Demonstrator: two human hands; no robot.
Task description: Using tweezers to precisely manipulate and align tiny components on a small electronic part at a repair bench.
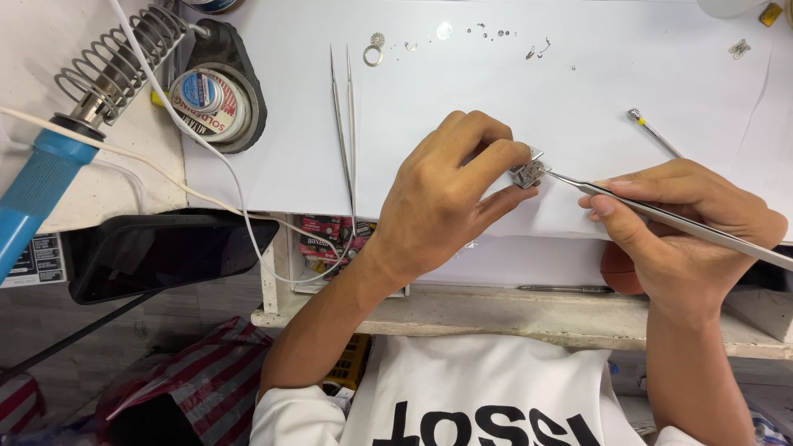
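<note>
My left hand [450, 194] pinches a small silver metal part [529, 172] between thumb and fingers, just above the white paper sheet [529, 91]. My right hand [681, 219] grips a pair of steel tweezers [661, 216] whose tip touches that small part from the right. Both hands hover over the near edge of the paper.
Spare tweezers [343, 124] lie on the paper at left. Tiny gears and screws [376, 49] are scattered along the far edge. A thin metal tool [654, 132] lies at right. A blue-handled soldering iron [49, 177] in a coil stand, a solder tin [211, 103] and a dark phone [169, 252] sit at left.
</note>
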